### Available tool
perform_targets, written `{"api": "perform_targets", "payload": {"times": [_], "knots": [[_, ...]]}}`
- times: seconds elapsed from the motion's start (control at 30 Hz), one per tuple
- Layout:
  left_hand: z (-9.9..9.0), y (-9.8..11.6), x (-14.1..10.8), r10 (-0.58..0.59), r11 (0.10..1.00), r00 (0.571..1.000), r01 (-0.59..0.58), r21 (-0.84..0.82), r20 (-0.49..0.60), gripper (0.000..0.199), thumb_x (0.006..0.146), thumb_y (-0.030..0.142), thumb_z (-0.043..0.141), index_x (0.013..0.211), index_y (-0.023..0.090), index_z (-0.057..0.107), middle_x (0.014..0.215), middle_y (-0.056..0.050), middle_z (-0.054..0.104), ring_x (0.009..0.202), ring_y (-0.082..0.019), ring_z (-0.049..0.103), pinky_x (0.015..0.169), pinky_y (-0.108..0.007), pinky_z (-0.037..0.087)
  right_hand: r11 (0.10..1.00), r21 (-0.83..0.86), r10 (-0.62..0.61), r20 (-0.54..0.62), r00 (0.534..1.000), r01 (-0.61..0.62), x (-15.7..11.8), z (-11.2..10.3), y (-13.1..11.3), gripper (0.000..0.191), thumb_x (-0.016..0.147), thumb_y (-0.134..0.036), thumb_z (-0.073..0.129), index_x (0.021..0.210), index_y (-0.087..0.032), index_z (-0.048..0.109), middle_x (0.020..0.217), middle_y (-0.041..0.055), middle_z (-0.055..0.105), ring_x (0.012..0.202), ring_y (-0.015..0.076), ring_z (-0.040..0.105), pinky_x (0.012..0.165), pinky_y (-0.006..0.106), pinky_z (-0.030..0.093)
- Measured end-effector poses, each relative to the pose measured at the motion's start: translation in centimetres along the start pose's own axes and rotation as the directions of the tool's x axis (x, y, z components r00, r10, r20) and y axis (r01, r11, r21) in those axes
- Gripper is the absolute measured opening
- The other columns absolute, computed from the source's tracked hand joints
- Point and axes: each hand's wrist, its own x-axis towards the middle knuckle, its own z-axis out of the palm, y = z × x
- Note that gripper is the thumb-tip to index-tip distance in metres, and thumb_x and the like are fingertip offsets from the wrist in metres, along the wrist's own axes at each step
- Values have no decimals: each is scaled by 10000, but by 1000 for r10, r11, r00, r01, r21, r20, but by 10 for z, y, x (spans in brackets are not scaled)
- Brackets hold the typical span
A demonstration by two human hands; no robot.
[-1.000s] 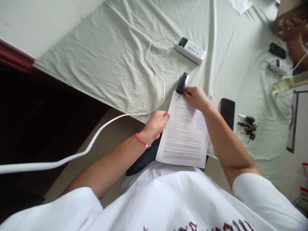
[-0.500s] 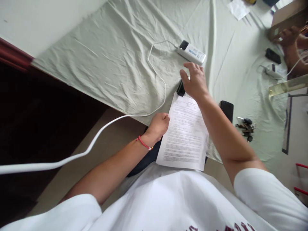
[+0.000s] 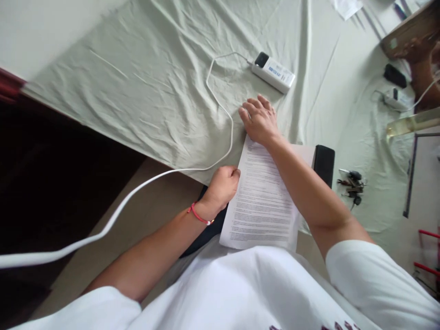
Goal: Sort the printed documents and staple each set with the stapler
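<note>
Printed sheets of paper (image 3: 263,197) lie at the table's edge and reach down to my lap. My left hand (image 3: 223,188), with a red bracelet at the wrist, is closed on their left edge. Over their top edge lies my right hand (image 3: 259,119), fingers stretched out and slightly bent. That hand covers the spot where a black clip showed earlier, so the clip is hidden. Beyond it sits a white box-shaped device (image 3: 274,72) with a black end, joined to a white cable (image 3: 220,103).
A pale green cloth (image 3: 165,105) covers the table. Right of the papers are a black phone-like object (image 3: 324,165) and a bunch of keys (image 3: 352,183). At far right are another person's hand (image 3: 417,50), a brown box (image 3: 409,30) and a clear bottle-like object (image 3: 412,123).
My right hand has moved left and down onto the top of the papers, covering the black clip. Another sheet edge now shows on the right. My left hand keeps its hold.
</note>
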Motion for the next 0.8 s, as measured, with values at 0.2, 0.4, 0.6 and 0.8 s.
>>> {"api": "perform_targets", "payload": {"times": [0.2,0.4,0.6,0.8], "knots": [[-1,3,-3,-32,999,999,32,17,16,288,892,324,538,639,192,575,621,5,565,639,-159,518,572,-252,379,1000,-20,24,2,1000,-24,-8,-3,-8,458,1093,-478,333,1371,-283,639,1552,95,555,1599,346,244,1280,646,172],[-2,2,-2,-45,999,998,45,8,37,270,893,321,532,655,198,565,625,12,557,614,-152,485,601,-268,391,1000,3,-8,-45,999,9,-11,-2,-7,374,1072,-441,406,1276,-315,693,1485,61,619,1568,334,308,1284,639,183],[0,-3,-2,73,976,997,-64,209,-38,308,928,289,497,640,198,556,609,15,526,630,-151,465,618,-278,331,999,23,25,-45,999,-24,-10,-2,-10,331,1063,-425,467,1220,-274,716,1481,76,626,1571,348,305,1275,654,184],[2,-5,0,159,958,986,-141,249,-50,316,922,240,485,610,206,513,602,11,519,630,-156,464,629,-296,297,999,21,51,-184,982,-48,-14,-17,-7,449,1100,-445,323,1402,-251,592,1561,150,511,1554,345,336,1250,631,273]]}}
